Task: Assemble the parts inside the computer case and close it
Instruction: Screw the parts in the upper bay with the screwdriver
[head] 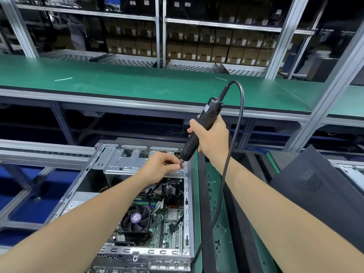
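Black plastic makes up the body of the one electric screwdriver (204,123), which slants down and to the left over the far right corner of the single computer case (186,203). Its one cord (241,107) loops up from the top end and falls past the right forearm.

The case lies open on its side between the two forearms, showing one motherboard (169,229), one round cooler fan (136,217) and one bare metal drive cage (126,160) at its far end. One dark side panel (307,190) lies apart from the case, off to the right. Small black screws (216,243) lie scattered on the green mat (222,257) just beside the case; they are too small to count.

Both arms reach forward. The right hand (212,134) is raised above the case with its back toward the camera, and its fingers wrap fully round the middle of the screwdriver barrel. The left hand (161,167) sits lower, over the drive cage, knuckles up, with its fingertips (175,164) pressed together in a pinch at the screwdriver's bit. Whether a screw sits between them cannot be told.
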A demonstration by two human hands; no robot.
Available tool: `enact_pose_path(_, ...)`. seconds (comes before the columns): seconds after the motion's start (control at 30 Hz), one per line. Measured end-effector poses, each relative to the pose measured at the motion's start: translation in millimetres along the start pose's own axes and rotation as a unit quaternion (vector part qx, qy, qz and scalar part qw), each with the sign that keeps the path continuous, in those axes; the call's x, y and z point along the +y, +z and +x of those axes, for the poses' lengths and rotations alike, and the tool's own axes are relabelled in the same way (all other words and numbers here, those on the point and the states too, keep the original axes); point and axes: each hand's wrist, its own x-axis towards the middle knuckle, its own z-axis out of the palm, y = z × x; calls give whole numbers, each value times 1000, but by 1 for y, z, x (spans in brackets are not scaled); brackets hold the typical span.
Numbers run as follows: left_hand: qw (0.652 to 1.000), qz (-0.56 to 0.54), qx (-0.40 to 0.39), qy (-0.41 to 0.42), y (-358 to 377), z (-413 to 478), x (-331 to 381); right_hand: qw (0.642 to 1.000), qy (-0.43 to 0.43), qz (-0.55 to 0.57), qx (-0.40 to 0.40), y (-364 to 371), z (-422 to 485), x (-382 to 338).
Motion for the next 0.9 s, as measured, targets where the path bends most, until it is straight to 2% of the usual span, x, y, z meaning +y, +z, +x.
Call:
enact_pose_path(0.23,999,4,46,12,-6,-11,3,999,-28,-14,-17,11,-3,0)
enact_pose_path(0.43,999,29,0,-24,-14,-10,-4,995,-64,-68,-25,21,3,9)
enact_pose_path(0.57,997,63,-28,-17,-10,-6,-6,990,-89,-104,-43,27,6,17)
enact_pose_path(0.9,996,82,-24,-19,6,-10,-1,986,-94,-131,-44,22,6,33)
